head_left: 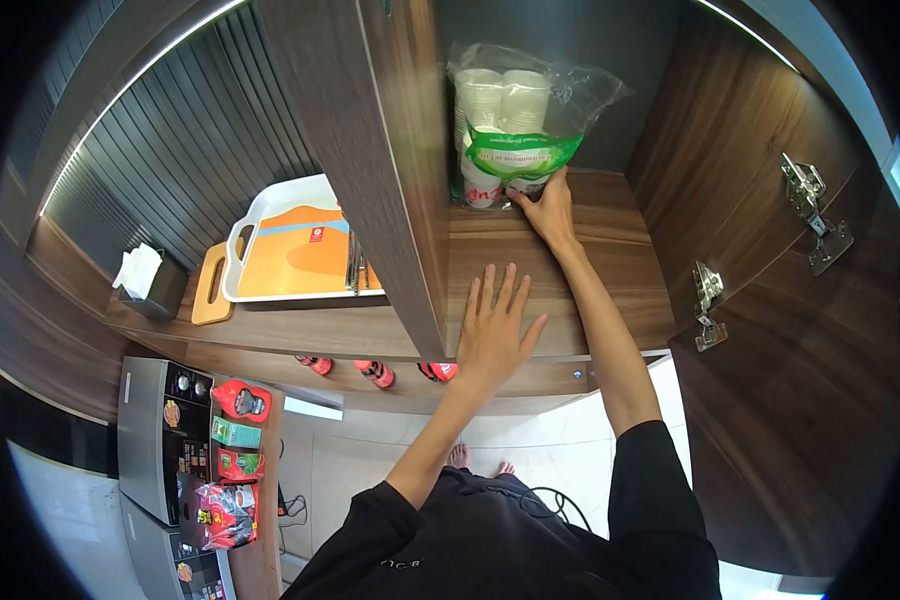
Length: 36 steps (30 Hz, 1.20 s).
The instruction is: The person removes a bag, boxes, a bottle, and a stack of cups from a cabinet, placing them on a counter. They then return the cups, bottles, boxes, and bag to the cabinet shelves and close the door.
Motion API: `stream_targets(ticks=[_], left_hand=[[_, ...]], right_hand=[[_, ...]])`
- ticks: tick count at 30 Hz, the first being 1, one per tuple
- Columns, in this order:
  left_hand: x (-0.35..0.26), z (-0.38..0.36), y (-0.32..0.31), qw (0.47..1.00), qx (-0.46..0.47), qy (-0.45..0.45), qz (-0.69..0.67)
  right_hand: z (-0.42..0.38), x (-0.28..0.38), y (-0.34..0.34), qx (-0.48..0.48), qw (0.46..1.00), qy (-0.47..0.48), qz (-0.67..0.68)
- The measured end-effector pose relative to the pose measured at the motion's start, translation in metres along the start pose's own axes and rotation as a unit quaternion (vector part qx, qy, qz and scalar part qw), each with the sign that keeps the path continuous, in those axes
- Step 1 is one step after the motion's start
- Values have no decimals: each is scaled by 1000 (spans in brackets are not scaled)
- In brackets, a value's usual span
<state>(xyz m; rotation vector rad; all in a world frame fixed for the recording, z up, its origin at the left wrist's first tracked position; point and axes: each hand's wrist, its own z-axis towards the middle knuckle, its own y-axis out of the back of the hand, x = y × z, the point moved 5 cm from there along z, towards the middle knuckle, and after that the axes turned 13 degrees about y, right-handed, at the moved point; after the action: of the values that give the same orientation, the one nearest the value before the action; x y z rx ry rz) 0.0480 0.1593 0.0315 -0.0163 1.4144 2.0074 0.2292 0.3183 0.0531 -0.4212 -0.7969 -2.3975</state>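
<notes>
A clear plastic bag of paper cups with a green printed band stands at the back of the open cabinet compartment, against its left wall. My right hand is at the bag's lower right corner, thumb in front and fingers along the side, gripping it; some fingertips are hidden by the bag. Fingers spread and palm down, my left hand rests on the wooden shelf near its front edge, holding nothing.
An open cabinet door with metal hinges stands on the right. Left of the divider are a white tray, a wooden cutting board and a tissue box. Red packages lie lower left.
</notes>
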Motion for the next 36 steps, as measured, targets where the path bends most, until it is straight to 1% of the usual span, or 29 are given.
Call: stream_targets(ticks=[2,3,6,8,9,12,15,18,21,24,27,30,33,35,36], left_hand=[[0,1,1,1000,1,2,1],[0,1,1,1000,3,3,-1],[0,0,1,1000,0,2,3],[0,0,1,1000,-4,3,4],[0,0,1,1000,-5,3,5],[0,-1,1,1000,-8,2,-2],[-1,-1,3,1000,-8,6,-5],[0,-1,1,1000,-12,6,-9],[0,-1,2,1000,-17,7,-12],[0,-3,4,1000,-24,7,-14],[-1,-10,7,999,-36,4,-17],[-1,-26,12,998,-61,-5,-11],[4,-54,19,993,-93,-31,-58],[23,-92,5,974,-167,-67,-140],[34,-116,-8,957,-207,-87,-181]], right_hand=[[3,7,6,65,995,-79,5],[3,8,8,70,995,-61,25],[-6,-3,3,61,998,6,-25],[-12,-18,-2,69,998,7,2],[-13,-15,-1,72,997,7,16],[-16,-13,7,106,991,-60,60],[-18,-12,11,91,993,-40,64],[-19,-15,11,64,994,-45,78],[-16,-18,11,79,991,-53,90],[-23,-8,14,104,993,28,39],[-37,-6,18,161,985,4,-63],[-60,-4,27,208,963,28,-168],[-89,20,47,336,911,28,-237],[-108,52,75,324,918,72,-217],[-115,74,91,302,932,67,-189]])
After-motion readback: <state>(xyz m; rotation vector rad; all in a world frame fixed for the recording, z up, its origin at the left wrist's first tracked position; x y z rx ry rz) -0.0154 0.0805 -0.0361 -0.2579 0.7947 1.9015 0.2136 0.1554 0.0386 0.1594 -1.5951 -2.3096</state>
